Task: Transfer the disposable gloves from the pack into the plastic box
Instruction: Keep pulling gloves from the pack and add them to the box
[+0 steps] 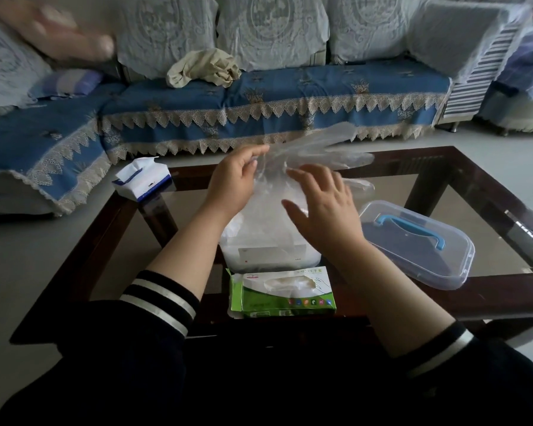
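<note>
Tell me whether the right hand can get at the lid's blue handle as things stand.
Probably yes. The right hand is open, holds nothing, and hovers just left of the lid. The blue handle lies face up on it with nothing over it. The left hand alone pinches the glove.

Blue lace-trimmed sofa [259, 99] behind dark-framed glass coffee table [474, 167]; pale floor [28, 256]; dim, soft daylight

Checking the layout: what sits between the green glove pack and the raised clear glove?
In the head view, the open plastic box with gloves piled in it sits between the pack and the glove.
</note>
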`<state>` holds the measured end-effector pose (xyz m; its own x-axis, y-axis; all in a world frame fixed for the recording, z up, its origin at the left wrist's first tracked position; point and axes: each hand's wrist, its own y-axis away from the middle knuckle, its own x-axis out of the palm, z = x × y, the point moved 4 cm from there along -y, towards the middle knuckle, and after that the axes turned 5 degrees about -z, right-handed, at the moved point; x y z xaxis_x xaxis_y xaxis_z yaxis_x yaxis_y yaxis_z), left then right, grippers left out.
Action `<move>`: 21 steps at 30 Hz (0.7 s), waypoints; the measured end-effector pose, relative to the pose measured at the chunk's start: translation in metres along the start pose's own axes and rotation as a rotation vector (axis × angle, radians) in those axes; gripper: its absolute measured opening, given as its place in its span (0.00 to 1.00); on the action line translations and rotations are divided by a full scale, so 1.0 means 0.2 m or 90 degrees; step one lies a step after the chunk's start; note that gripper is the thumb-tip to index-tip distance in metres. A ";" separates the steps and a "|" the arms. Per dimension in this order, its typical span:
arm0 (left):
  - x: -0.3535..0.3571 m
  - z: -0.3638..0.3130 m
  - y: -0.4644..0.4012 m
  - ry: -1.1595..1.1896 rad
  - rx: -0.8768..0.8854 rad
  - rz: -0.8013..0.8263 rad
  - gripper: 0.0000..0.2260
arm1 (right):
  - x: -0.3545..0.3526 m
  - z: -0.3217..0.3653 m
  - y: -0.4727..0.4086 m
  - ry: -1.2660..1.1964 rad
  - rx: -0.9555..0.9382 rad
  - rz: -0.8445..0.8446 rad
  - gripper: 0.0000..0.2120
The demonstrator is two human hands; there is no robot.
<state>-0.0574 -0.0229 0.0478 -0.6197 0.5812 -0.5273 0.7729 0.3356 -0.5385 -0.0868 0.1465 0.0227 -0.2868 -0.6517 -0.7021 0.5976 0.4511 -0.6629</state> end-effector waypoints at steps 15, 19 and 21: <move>0.21 0.37 0.04 -0.567 -0.102 0.487 0.31 | 0.56 -0.09 -0.17 0.087 0.087 0.626 0.32; 0.26 0.41 0.06 -0.637 -0.053 0.484 0.26 | 0.58 -0.09 -0.12 0.072 0.094 0.650 0.22; 0.24 0.42 0.06 -0.642 -0.027 0.449 0.26 | 0.54 -0.09 -0.13 0.067 0.100 0.586 0.23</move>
<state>-0.0896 -0.0528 -0.0385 0.1223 -0.1809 -0.9759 0.9733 0.2142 0.0823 -0.1473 0.0753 -0.0416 0.2876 -0.0177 -0.9576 0.7151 0.6691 0.2024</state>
